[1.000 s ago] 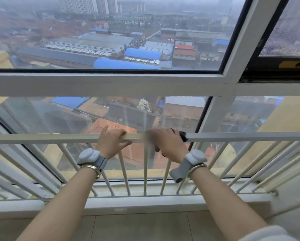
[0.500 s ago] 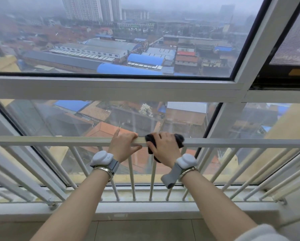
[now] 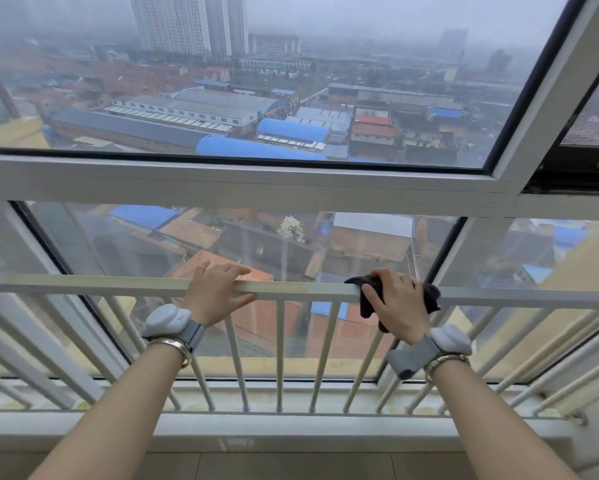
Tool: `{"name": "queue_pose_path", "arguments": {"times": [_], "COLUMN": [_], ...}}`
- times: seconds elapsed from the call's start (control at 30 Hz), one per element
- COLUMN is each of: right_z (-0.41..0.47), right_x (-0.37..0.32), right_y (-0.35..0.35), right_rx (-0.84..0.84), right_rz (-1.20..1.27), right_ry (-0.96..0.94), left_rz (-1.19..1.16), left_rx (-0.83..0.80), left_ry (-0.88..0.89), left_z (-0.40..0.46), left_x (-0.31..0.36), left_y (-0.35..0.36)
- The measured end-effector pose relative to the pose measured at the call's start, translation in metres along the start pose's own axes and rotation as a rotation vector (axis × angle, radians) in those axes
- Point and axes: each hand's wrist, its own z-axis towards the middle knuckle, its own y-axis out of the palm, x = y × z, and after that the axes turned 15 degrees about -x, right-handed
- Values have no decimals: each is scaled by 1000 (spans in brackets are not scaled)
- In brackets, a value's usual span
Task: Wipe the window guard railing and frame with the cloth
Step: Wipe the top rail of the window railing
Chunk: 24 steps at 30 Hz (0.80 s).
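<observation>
The right hand (image 3: 397,306) bunches the dark cloth (image 3: 369,294) around the railing's top bar (image 3: 301,289), at four o'clock from the frame's crossbar (image 3: 242,183). The left hand (image 3: 215,294), at nine o'clock from it, rests fingers loosely over the bar. The cloth looks soft and light, best gripped wrapped round the stiff, smooth bar.

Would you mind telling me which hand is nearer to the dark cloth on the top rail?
Right. The right hand grips the dark cloth against the top rail; the left hand rests on the same rail, apart from the cloth.
</observation>
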Motion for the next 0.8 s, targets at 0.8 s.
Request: {"name": "queue_pose_path", "arguments": {"times": [0.8], "right_z": [12], "right_x": [-97], "right_y": [41], "right_rx": [44], "right_rz": [-90], "right_ry": [306], "left_rz": [17], "left_rx": [23], "left_ry": [66], "left_z": [-15], "left_x": [-46], "left_y": [-2]}}
